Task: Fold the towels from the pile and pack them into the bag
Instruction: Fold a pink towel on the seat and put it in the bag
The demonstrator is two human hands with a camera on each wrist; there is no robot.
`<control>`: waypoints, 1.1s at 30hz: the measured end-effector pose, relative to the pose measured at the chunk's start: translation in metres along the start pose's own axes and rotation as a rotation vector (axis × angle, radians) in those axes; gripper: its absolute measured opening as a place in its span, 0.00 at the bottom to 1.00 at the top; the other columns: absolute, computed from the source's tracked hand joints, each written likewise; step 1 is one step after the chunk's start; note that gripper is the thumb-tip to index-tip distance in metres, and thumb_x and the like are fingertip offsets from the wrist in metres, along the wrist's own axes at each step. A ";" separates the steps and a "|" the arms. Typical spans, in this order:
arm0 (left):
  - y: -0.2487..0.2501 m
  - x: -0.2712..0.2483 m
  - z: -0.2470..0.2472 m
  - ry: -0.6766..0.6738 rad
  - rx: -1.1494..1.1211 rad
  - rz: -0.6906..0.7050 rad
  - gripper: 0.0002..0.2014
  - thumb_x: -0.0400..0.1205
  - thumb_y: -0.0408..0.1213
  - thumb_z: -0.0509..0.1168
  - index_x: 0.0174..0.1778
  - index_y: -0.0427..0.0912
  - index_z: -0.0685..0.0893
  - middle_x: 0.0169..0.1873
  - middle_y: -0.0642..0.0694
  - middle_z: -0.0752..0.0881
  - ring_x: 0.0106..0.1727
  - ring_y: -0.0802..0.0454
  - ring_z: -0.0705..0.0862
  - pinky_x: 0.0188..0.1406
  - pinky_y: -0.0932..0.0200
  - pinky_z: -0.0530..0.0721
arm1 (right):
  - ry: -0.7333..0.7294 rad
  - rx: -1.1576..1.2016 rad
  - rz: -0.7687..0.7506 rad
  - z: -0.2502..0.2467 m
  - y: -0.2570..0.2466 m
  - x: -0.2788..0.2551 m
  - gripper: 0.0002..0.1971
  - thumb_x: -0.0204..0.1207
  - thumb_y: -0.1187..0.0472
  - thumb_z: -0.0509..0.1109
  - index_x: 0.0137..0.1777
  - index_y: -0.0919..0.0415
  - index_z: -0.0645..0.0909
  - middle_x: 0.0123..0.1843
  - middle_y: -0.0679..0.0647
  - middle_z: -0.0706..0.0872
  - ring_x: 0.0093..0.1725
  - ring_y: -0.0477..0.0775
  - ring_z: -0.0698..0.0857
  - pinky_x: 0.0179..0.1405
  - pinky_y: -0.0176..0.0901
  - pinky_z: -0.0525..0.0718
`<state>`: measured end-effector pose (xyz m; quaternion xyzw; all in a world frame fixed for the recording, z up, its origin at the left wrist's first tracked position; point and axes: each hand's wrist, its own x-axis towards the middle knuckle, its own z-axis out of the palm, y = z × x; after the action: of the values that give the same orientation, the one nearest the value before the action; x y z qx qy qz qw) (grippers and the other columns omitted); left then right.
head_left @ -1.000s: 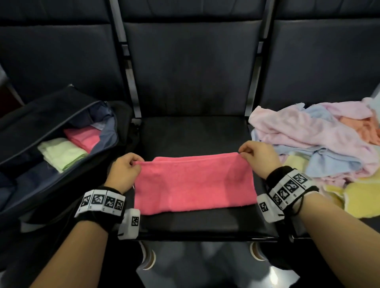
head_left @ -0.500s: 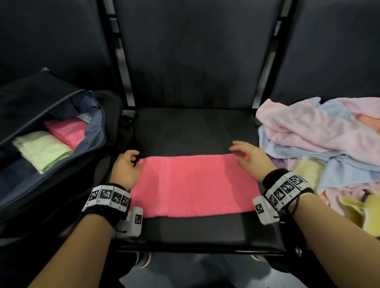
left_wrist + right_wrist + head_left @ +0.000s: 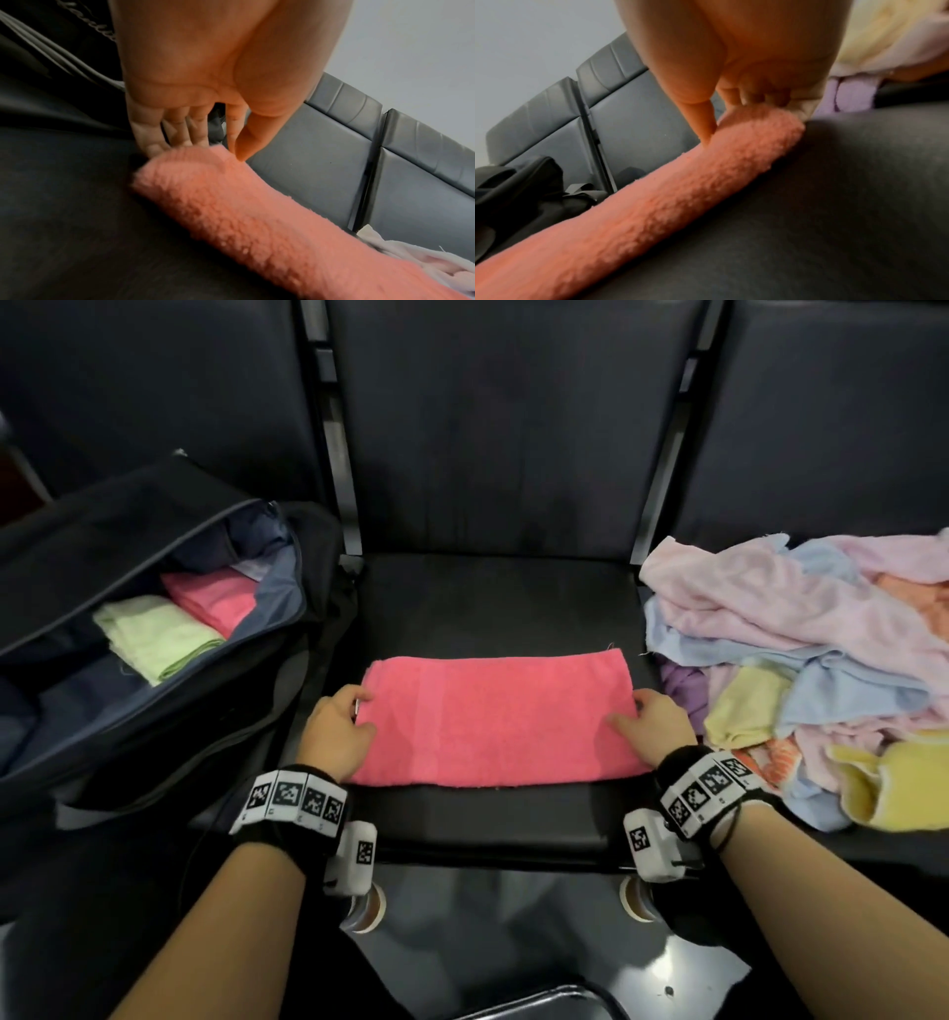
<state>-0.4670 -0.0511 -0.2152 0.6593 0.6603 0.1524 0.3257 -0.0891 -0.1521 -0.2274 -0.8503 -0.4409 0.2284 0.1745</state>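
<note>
A pink towel (image 3: 493, 721), folded to a long strip, lies flat across the black middle seat (image 3: 488, 603). My left hand (image 3: 339, 737) is at its left short end, thumb on top and fingers tucked at the edge, pinching it (image 3: 200, 140). My right hand (image 3: 652, 726) pinches the right short end the same way (image 3: 729, 95). The wrist views show the towel's thick folded edge (image 3: 257, 223) (image 3: 654, 203). An open dark bag (image 3: 102, 737) on the left seat holds a folded green towel (image 3: 154, 639) and a folded pink one (image 3: 210, 603).
The pile of loose towels (image 3: 796, 634) in pink, blue, yellow, orange and purple covers the right seat, close to my right hand. Dark seat backs (image 3: 513, 428) rise behind. The seat's front edge (image 3: 488, 845) lies just below the towel.
Both hands let go of the far corners after laying the fold down, slid back along the short ends and now pinch them nearer to me. The towel lies flat.
</note>
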 end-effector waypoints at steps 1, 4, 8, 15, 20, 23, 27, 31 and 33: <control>0.003 0.000 0.000 -0.001 0.001 0.013 0.22 0.75 0.27 0.66 0.64 0.48 0.85 0.54 0.37 0.83 0.52 0.39 0.84 0.61 0.51 0.81 | -0.005 0.020 0.013 -0.001 -0.003 -0.001 0.07 0.74 0.59 0.75 0.43 0.63 0.82 0.39 0.58 0.84 0.43 0.62 0.83 0.40 0.44 0.72; 0.004 -0.002 0.001 -0.014 0.052 0.045 0.20 0.76 0.26 0.66 0.63 0.46 0.89 0.58 0.38 0.81 0.58 0.39 0.84 0.64 0.57 0.77 | -0.045 0.083 0.058 -0.008 -0.004 -0.002 0.11 0.73 0.65 0.73 0.31 0.65 0.78 0.30 0.58 0.79 0.35 0.58 0.78 0.32 0.46 0.70; 0.004 -0.006 0.009 -0.061 0.063 0.089 0.17 0.76 0.24 0.67 0.55 0.47 0.93 0.51 0.47 0.82 0.57 0.45 0.85 0.59 0.65 0.74 | -0.012 0.184 0.134 -0.023 0.011 -0.005 0.11 0.73 0.66 0.74 0.32 0.71 0.79 0.30 0.60 0.78 0.32 0.56 0.76 0.30 0.47 0.69; 0.015 -0.011 0.017 -0.149 0.061 0.090 0.14 0.75 0.29 0.69 0.48 0.52 0.93 0.54 0.44 0.85 0.54 0.48 0.86 0.63 0.58 0.80 | -0.164 0.634 0.416 -0.040 0.026 -0.014 0.08 0.73 0.73 0.75 0.50 0.76 0.84 0.43 0.69 0.87 0.39 0.62 0.85 0.47 0.55 0.85; 0.022 -0.010 0.009 0.054 -0.024 0.086 0.10 0.73 0.28 0.73 0.45 0.47 0.93 0.47 0.44 0.81 0.45 0.48 0.84 0.51 0.59 0.79 | -0.267 0.883 0.421 -0.052 -0.002 -0.018 0.13 0.79 0.72 0.68 0.62 0.74 0.81 0.50 0.67 0.88 0.47 0.63 0.86 0.60 0.59 0.82; 0.031 -0.010 0.006 0.050 -0.157 0.096 0.08 0.75 0.27 0.72 0.43 0.46 0.92 0.39 0.47 0.86 0.39 0.53 0.83 0.46 0.62 0.78 | -0.328 0.923 0.275 -0.054 -0.035 -0.030 0.14 0.78 0.75 0.67 0.62 0.70 0.83 0.51 0.65 0.88 0.46 0.59 0.88 0.48 0.50 0.86; 0.044 -0.016 0.013 -0.151 -0.529 -0.042 0.09 0.82 0.25 0.64 0.44 0.41 0.87 0.35 0.43 0.87 0.32 0.50 0.84 0.29 0.59 0.83 | -0.371 0.873 0.134 -0.033 -0.102 -0.051 0.17 0.76 0.76 0.67 0.62 0.62 0.83 0.43 0.59 0.84 0.35 0.54 0.82 0.31 0.43 0.77; 0.043 -0.020 0.022 -0.287 -0.706 -0.246 0.10 0.88 0.36 0.61 0.52 0.35 0.85 0.41 0.37 0.87 0.36 0.45 0.87 0.32 0.54 0.86 | -0.503 0.770 -0.036 0.010 -0.162 -0.068 0.22 0.77 0.78 0.66 0.70 0.64 0.77 0.32 0.56 0.77 0.21 0.43 0.76 0.16 0.35 0.74; 0.036 -0.019 0.026 -0.279 -0.701 -0.309 0.13 0.89 0.42 0.59 0.49 0.38 0.84 0.37 0.36 0.81 0.36 0.45 0.81 0.33 0.54 0.78 | -0.676 0.734 -0.060 0.029 -0.176 -0.078 0.26 0.81 0.74 0.66 0.77 0.59 0.69 0.44 0.61 0.81 0.35 0.50 0.85 0.31 0.45 0.87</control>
<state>-0.4244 -0.0720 -0.2069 0.4158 0.6091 0.2266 0.6362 -0.2624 -0.1175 -0.1457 -0.5982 -0.3876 0.6262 0.3159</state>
